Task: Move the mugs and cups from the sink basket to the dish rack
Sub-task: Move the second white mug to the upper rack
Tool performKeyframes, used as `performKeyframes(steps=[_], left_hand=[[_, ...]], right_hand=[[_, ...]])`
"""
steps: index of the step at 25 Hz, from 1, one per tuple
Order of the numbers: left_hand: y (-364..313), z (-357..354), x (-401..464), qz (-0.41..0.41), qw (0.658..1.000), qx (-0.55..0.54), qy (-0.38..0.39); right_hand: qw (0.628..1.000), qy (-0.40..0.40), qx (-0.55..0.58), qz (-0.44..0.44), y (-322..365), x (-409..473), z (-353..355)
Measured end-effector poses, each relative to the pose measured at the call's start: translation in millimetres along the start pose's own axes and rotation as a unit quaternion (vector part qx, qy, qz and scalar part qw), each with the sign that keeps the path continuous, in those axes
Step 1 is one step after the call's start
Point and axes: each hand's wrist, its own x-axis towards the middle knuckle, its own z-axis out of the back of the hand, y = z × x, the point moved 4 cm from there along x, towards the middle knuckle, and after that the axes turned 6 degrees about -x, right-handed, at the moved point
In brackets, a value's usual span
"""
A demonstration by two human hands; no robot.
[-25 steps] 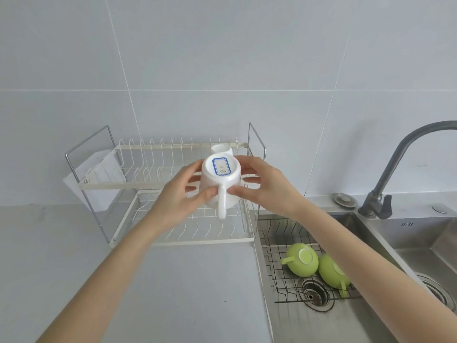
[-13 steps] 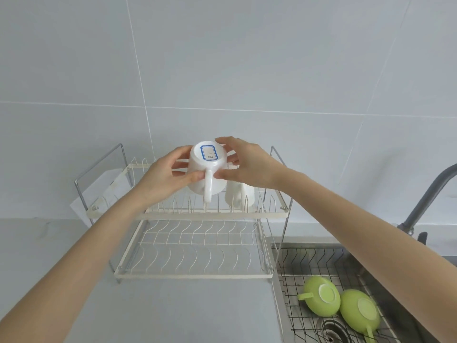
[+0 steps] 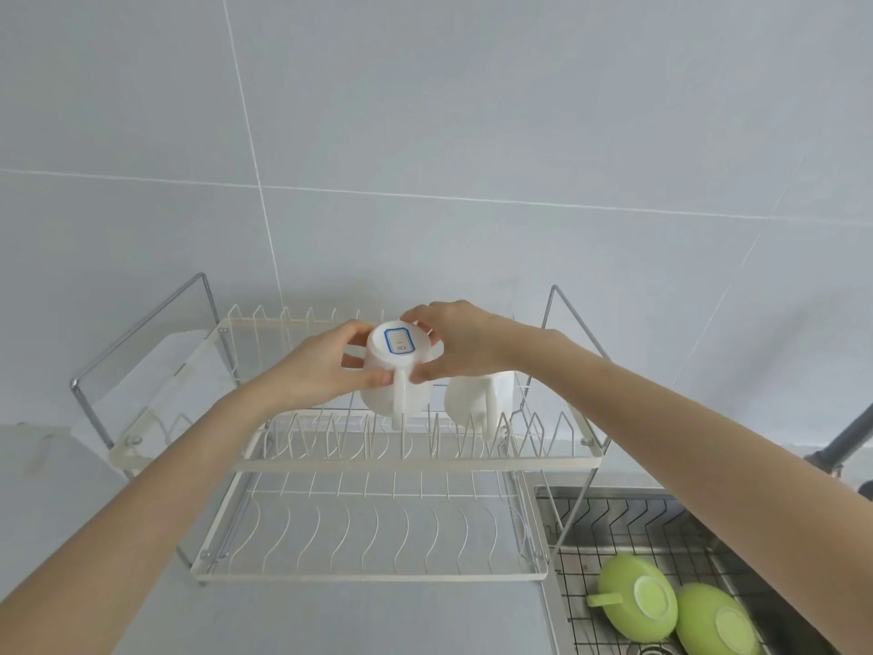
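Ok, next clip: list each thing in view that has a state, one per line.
white mug: upside down, held by both hands over the dish rack's upper tier
left hand: gripping the mug
right hand: gripping the mug
second white mug: on the upper tier
dish rack: lower tier bare
two green cups: upside down in the sink basket

The upper part of the view is filled by a wall (image 3: 472, 111) of large pale grey tiles, divided by thin white grout lines (image 3: 245, 111) — one horizontal, the others slanted by the wide lens. Below it, a smooth grey counter (image 3: 330, 616) is seen. At the right edge a dark grey tap (image 3: 845, 439) is partly cut off. The scene is lit evenly and softly.
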Motion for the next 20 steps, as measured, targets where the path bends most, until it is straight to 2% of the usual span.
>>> performKeyframes(steps=[6,11,20], left_hand=[[9,-7,3,0.034,0.998,0.038,0.027],[14,-6,4,0.055,0.998,0.017,0.040],[18,-5,3,0.067,0.997,0.017,0.042]], right_hand=[[0.999,0.022,-0.033,-0.010,-3,8,-16],[0.999,0.015,-0.047,-0.005,1,12,-18],[1.000,0.017,-0.014,0.000,7,15,-21]])
